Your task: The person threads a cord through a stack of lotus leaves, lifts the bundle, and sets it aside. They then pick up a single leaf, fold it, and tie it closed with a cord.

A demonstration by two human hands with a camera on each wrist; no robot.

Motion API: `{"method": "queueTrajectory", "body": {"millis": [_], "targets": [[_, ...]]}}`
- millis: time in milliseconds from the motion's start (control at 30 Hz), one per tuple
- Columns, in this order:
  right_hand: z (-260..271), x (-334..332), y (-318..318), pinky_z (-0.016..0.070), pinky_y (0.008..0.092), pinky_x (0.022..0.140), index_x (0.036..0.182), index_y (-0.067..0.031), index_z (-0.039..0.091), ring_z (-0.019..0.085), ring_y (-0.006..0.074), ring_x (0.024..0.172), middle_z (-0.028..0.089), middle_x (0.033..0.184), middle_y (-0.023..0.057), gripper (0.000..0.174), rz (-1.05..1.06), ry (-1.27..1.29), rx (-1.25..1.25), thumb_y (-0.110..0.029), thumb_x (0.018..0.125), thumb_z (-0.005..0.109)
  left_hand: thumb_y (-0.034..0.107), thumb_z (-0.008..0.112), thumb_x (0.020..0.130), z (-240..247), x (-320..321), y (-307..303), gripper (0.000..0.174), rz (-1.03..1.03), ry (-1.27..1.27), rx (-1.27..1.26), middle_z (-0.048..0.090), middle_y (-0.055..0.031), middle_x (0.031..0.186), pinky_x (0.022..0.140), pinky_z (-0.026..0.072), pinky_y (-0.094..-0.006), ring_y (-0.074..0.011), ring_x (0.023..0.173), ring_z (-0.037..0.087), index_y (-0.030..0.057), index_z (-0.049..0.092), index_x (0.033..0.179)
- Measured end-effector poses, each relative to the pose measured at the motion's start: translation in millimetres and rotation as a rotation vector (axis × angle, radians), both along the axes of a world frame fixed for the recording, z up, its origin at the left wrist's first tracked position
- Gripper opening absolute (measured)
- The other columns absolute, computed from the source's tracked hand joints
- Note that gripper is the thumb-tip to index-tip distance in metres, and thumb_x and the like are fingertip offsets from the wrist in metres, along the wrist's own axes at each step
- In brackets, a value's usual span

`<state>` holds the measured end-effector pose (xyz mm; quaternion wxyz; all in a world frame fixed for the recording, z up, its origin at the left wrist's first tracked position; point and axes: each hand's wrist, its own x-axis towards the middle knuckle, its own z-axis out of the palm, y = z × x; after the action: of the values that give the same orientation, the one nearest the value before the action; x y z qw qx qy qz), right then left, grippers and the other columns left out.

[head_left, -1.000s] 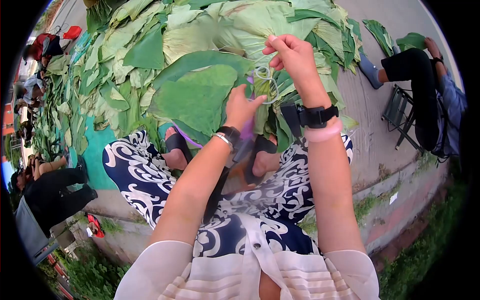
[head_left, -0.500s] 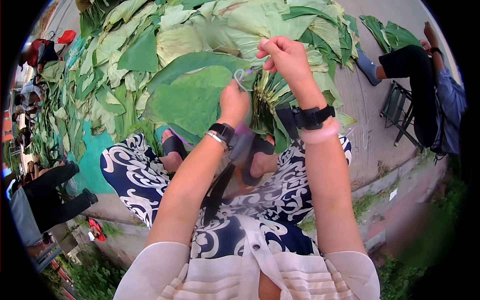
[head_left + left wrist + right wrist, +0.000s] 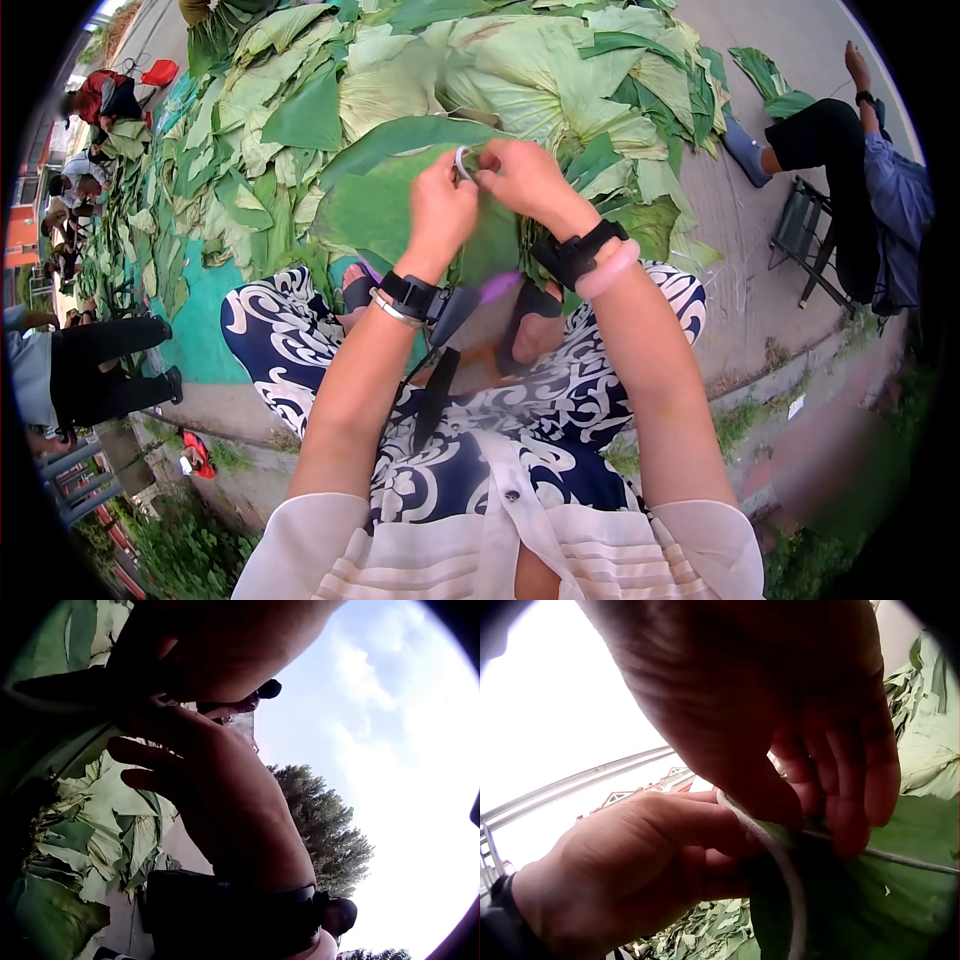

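Note:
In the head view my left hand [image 3: 440, 210] and right hand [image 3: 535, 180] meet over a stack of large green lotus leaves [image 3: 370, 210] in front of my feet. A pale cord [image 3: 463, 163] loops up between the fingertips. The right wrist view shows the left thumb and fingers pinching this cord [image 3: 784, 866], one length of which hangs down. Its thinner stretch runs off to the right from the right hand's [image 3: 802, 750] pinching fingers, over a dark green leaf. The left wrist view has the right hand [image 3: 225, 780] in shadow, close against the left.
A wide heap of pale and green leaves [image 3: 500, 70] spreads ahead over a teal sheet [image 3: 210, 330]. Beside the heap on the right, a person sits on a folding stool [image 3: 805, 235]. Other people are at the far left. A low curb [image 3: 770, 390] runs behind me.
The left hand has taken hold of the cord and moved slightly left. My right hand has come down and left to meet it, and the cord's loop now sits between them.

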<state>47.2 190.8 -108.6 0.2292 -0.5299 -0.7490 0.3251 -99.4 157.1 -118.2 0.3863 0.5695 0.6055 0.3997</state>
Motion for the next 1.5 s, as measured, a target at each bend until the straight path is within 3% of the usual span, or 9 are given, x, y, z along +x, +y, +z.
{"method": "queueTrajectory", "body": {"millis": [200,300,400,600,933,1133,1167,1400,1500], "targets": [[-3,-2,1,0.0496,0.0328,0.058,0.096,0.0023,0.061,0.064,0.0181,0.057,0.066,0.076,0.0121,0.023,0.052,0.289,-0.147,-0.010,0.078,0.067,-0.009,0.049,0.076,20,-8,-9,0.043,0.063,0.022,-0.006,0.068,-0.0082,0.092,0.070,0.0469,-0.0221,-0.0098,0.078,0.061,-0.0074,0.056,0.119],[-3,-1,-1,0.0489,0.0334,0.057,0.099,0.0013,0.060,0.064,0.0179,0.058,0.065,0.072,0.0118,0.026,0.065,0.324,-0.219,-0.011,0.078,0.068,-0.009,0.049,0.076,27,-9,-11,0.044,0.074,-0.060,-0.004,0.068,-0.0074,0.090,0.068,0.0461,-0.0213,-0.0083,0.076,0.060,-0.0067,0.056,0.119],[4,2,-1,0.0503,0.0424,0.072,0.092,-0.0050,0.065,0.065,0.0308,0.080,0.067,0.080,0.0133,0.022,0.074,0.101,-0.205,-0.020,0.075,0.070,-0.009,0.049,0.076,35,-13,-11,0.044,0.070,0.039,0.001,0.068,-0.0072,0.089,0.066,0.0451,-0.0204,-0.0074,0.075,0.059,-0.0066,0.056,0.119],[18,10,-4,0.0500,0.0454,0.078,0.088,-0.0098,0.070,0.064,0.0355,0.087,0.068,0.089,0.0136,0.026,0.102,-0.197,-0.122,-0.033,0.080,0.063,-0.011,0.049,0.076,48,-37,0,0.043,0.185,-0.044,0.059,0.069,-0.0085,0.092,0.067,0.0459,-0.0191,-0.0076,0.078,0.060,-0.0067,0.056,0.118],[20,14,1,0.0501,0.0421,0.075,0.084,-0.0087,0.072,0.064,0.0348,0.082,0.068,0.083,0.0164,0.022,0.021,-0.210,-0.206,-0.030,0.079,0.066,-0.009,0.050,0.080,80,-45,-1,0.035,0.194,-0.218,0.137,0.069,-0.0075,0.098,0.078,0.0476,-0.0196,-0.0092,0.086,0.063,-0.0058,0.060,0.113],[-5,15,3,0.0515,0.0403,0.079,0.086,-0.0110,0.073,0.066,0.0334,0.088,0.069,0.090,0.0145,0.023,0.038,-0.510,-0.191,-0.030,0.077,0.066,-0.002,0.062,0.083,117,-98,3,0.028,0.380,-0.286,0.251,0.069,-0.0070,0.099,0.069,0.0490,-0.0206,-0.0096,0.081,0.063,-0.0025,0.061,0.111],[1,16,2,0.0525,0.0437,0.078,0.090,-0.0020,0.071,0.066,0.0378,0.089,0.068,0.093,0.0211,0.029,0.054,-0.458,-0.221,-0.020,0.072,0.058,-0.002,0.063,0.083,123,-109,2,0.028,0.411,-0.307,0.276,0.069,-0.0063,0.098,0.069,0.0489,-0.0208,-0.0096,0.080,0.063,-0.0019,0.061,0.111],[7,27,17,0.0495,0.0482,0.083,0.093,-0.0023,0.070,0.064,0.0398,0.095,0.067,0.095,0.0225,0.035,-0.174,-0.357,-0.131,-0.030,0.083,0.051,-0.006,0.060,0.082,133,-191,-6,0.021,0.663,-0.495,0.422,0.063,-0.0041,0.094,0.075,0.0509,-0.0282,-0.0145,0.083,0.062,0.0040,0.057,0.100],[-15,47,43,0.0510,0.0457,0.074,0.087,-0.0022,0.069,0.066,0.0355,0.076,0.069,0.086,0.0185,0.039,-0.417,-0.022,-0.251,-0.034,0.089,0.046,-0.009,0.056,0.082,128,-215,-13,0.023,0.765,-0.623,0.461,0.063,-0.0098,0.099,0.079,0.0522,-0.0319,-0.0193,0.087,0.063,0.0010,0.053,0.103]]}}
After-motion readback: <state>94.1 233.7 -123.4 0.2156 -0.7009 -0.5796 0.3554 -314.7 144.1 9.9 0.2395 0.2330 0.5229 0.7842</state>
